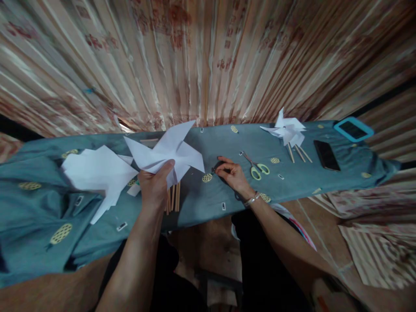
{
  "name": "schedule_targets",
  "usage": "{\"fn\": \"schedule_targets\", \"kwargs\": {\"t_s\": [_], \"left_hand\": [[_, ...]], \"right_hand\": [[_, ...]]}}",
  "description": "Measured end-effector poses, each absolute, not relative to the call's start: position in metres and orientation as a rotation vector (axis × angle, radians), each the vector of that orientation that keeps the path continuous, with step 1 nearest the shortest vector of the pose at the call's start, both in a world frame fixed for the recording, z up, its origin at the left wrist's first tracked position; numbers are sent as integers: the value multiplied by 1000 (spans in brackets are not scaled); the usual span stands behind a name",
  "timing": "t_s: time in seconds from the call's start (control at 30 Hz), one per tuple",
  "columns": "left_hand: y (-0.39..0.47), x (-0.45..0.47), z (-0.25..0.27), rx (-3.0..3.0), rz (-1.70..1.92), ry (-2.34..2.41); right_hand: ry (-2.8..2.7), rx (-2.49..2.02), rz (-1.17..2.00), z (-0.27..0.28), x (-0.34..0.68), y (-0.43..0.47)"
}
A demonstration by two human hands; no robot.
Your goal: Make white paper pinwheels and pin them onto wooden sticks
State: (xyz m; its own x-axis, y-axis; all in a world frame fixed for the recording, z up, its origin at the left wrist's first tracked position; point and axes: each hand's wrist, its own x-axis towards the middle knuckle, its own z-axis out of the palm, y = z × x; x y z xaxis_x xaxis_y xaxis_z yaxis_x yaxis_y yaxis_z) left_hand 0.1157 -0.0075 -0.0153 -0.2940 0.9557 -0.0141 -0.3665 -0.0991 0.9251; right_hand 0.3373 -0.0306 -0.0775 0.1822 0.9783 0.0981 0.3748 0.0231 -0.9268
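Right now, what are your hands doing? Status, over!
Left hand gripping white folded-paper pinwheel. Right hand low over teal patterned cloth, hold unclear. Green-handled metal scissors beside right hand, clear of pinwheel.

It's dim in here: the folded white paper pinwheel [179, 147] stands out pale, while the black cloth trousers [260, 255] sink into near-darkness. The pleated beige curtain with reddish prints [195, 82] looks soft, stretched outward towards the edges.

Left hand [153, 185] and right hand [235, 177] bare; forearms [134, 255] likewise, as far as visible. Right wrist [248, 193]: slim silver-toned bracelet [252, 199], shiny, details too small to tell. Black legwear [260, 260] over both thighs, plain, folds lost in shadow.
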Motion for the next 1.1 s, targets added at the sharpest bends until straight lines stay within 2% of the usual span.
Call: {"fn": "schedule_targets", "kwargs": {"t_s": [0.33,0.8,1.1], "left_hand": [[15,116,-12,785,1783,1058],[13,75,-3,794,1819,1170],[11,71,-2,809,1820,1177]], "right_hand": [[-1549,-1577,584,-84,297,-6],[-1625,-1666,403,-86,241,71],[-1371,-1521,665,-86,257,80]]}}
